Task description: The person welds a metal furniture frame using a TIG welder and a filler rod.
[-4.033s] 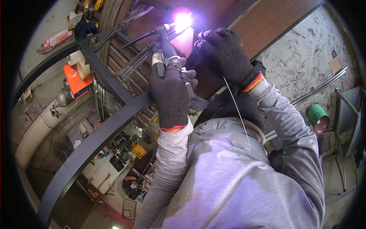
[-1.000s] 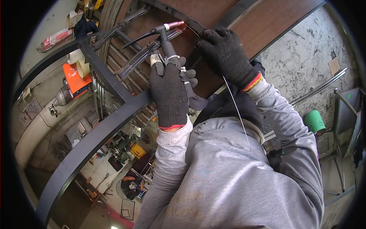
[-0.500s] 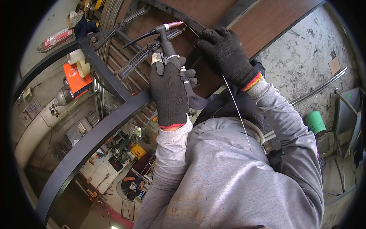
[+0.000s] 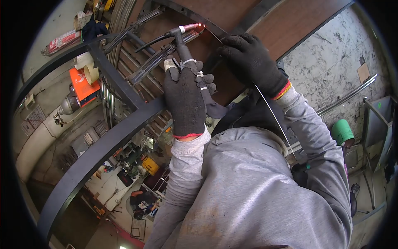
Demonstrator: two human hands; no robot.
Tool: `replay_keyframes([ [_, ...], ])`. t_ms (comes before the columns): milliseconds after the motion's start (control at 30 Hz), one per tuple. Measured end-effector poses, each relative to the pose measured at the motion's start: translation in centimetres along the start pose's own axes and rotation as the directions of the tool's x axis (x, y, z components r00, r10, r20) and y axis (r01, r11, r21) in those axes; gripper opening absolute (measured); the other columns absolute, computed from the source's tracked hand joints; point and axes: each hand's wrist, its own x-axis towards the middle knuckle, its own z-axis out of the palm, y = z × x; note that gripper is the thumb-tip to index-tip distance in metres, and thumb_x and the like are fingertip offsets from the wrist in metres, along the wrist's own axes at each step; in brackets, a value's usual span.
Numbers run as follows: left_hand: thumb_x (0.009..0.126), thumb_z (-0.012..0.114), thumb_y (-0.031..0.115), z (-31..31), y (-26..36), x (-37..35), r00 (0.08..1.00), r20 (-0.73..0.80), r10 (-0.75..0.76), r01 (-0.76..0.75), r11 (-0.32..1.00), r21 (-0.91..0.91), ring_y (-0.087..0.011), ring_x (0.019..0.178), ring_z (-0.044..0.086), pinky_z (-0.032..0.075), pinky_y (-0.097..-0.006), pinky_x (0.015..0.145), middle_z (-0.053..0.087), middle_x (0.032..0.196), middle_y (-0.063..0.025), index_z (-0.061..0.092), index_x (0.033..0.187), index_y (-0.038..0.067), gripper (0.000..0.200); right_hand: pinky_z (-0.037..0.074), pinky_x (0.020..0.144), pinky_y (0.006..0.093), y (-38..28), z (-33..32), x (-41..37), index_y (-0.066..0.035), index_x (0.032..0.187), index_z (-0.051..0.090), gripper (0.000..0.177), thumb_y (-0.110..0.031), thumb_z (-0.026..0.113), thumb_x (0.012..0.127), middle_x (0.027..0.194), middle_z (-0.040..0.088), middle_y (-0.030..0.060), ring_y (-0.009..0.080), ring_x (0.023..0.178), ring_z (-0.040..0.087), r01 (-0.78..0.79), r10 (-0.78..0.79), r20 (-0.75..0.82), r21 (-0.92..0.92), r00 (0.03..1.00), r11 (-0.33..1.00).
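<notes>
My left hand (image 4: pixel 186 97), in a dark knitted glove, is wrapped round the handle of a welding torch (image 4: pixel 182 46). The torch's pink nozzle points right, and a small red glow shows at its tip beside a dark metal bar (image 4: pixel 186 13). To the right, my right hand (image 4: pixel 253 62), also gloved, pinches a thin filler rod (image 4: pixel 271 108). One end of the rod reaches the glowing spot; the other trails down past my wrist over the grey shirt.
A curved black metal frame (image 4: pixel 103 145) sweeps across the left. Beyond it are an orange box (image 4: pixel 83 86) and a co-worker (image 4: pixel 143 203) lower down. Brown panels (image 4: pixel 298 25) lie at the top; a green cylinder (image 4: pixel 342 132) stands at the right.
A red glow has appeared at the torch tip. My right hand has shifted slightly right and down with the rod. My left hand has barely moved.
</notes>
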Motion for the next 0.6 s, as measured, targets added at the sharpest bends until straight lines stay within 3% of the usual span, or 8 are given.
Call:
replay_keyframes([
  [200,0.103,0.060,0.016,-0.1,-0.5,-0.1,0.998,0.012,0.061,-0.060,0.995,-0.084,-0.0228,0.079,0.075,0.064,-0.0360,0.063,0.073,0.112,-0.0168,0.057,0.123,-0.002,0.027,0.058,0.096,0.0461,0.0,0.6,-1.2,-0.012,0.121,0.071,0.035,-0.010,0.075,0.086,0.127,0.070,0.0114,0.0364,0.115,0.069,-0.131,0.139,-0.092,0.088,0.986,0.987],
  [233,0.103,0.060,0.016,-0.1,-0.5,-0.2,0.996,0.018,0.090,-0.088,0.991,-0.096,-0.0228,0.080,0.075,0.064,-0.0357,0.064,0.073,0.113,-0.0166,0.057,0.123,-0.002,0.027,0.058,0.095,0.0448,0.1,1.2,-1.3,-0.012,0.122,0.071,0.038,-0.008,0.077,0.085,0.128,0.070,0.0126,0.0370,0.113,0.070,-0.349,0.388,-0.015,0.409,0.922,0.843],
  [267,0.104,0.059,0.016,-0.1,-0.6,-0.3,0.993,0.024,0.120,-0.116,0.987,-0.109,-0.0228,0.080,0.075,0.064,-0.0355,0.064,0.073,0.114,-0.0163,0.056,0.124,-0.001,0.027,0.059,0.094,0.0435,0.3,1.6,-1.5,-0.012,0.123,0.070,0.041,-0.007,0.079,0.083,0.129,0.070,0.0138,0.0377,0.112,0.070,-0.510,0.576,0.139,0.657,0.805,0.555],
  [300,0.104,0.059,0.016,-0.1,-0.7,-0.6,0.993,0.028,0.118,-0.114,0.987,-0.117,-0.0228,0.080,0.075,0.064,-0.0355,0.064,0.073,0.114,-0.0163,0.056,0.124,-0.001,0.027,0.059,0.094,0.0435,0.7,1.6,-1.9,-0.012,0.123,0.070,0.041,-0.007,0.079,0.083,0.129,0.070,0.0138,0.0377,0.112,0.070,-0.512,0.576,0.139,0.650,0.806,0.561],
  [367,0.105,0.059,0.015,-0.2,-1.0,-1.5,0.979,0.070,0.194,-0.182,0.973,-0.145,-0.0212,0.081,0.074,0.064,-0.0348,0.066,0.073,0.115,-0.0163,0.055,0.125,-0.002,0.027,0.058,0.094,0.0415,0.9,0.6,-1.7,-0.008,0.123,0.069,0.043,-0.008,0.082,0.082,0.124,0.071,0.0157,0.0369,0.111,0.070,-0.143,0.190,-0.244,0.201,0.951,0.969],
  [467,0.105,0.058,0.014,-0.1,-2.5,-2.7,0.962,0.145,0.233,-0.213,0.967,-0.142,-0.0191,0.080,0.074,0.064,-0.0333,0.067,0.073,0.117,-0.0167,0.055,0.127,-0.003,0.027,0.055,0.099,0.0371,0.2,0.6,-1.6,0.000,0.133,0.065,0.037,0.001,0.073,0.096,0.124,0.070,0.0147,0.0291,0.115,0.070,-0.152,0.209,-0.343,0.186,0.916,0.971],
  [533,0.106,0.059,0.014,0.1,-3.6,-3.8,0.955,0.163,0.249,-0.217,0.957,-0.193,-0.0159,0.080,0.073,0.062,-0.0301,0.069,0.075,0.110,-0.0144,0.057,0.128,-0.003,0.028,0.054,0.100,0.0358,0.7,1.7,-1.6,0.000,0.132,0.065,0.031,-0.001,0.069,0.101,0.122,0.071,0.0131,0.0258,0.115,0.070,-0.173,0.216,-0.446,0.137,0.868,0.975],
  [600,0.105,0.061,0.015,-0.4,-5.6,-3.9,0.914,0.261,0.310,-0.315,0.949,-0.022,-0.0135,0.080,0.071,0.060,-0.0274,0.069,0.076,0.102,-0.0113,0.061,0.129,-0.002,0.030,0.054,0.100,0.0342,0.9,1.9,-2.2,-0.001,0.131,0.065,0.025,-0.003,0.063,0.106,0.123,0.071,0.0118,0.0222,0.111,0.071,-0.114,0.464,-0.453,0.611,0.761,0.783],
])
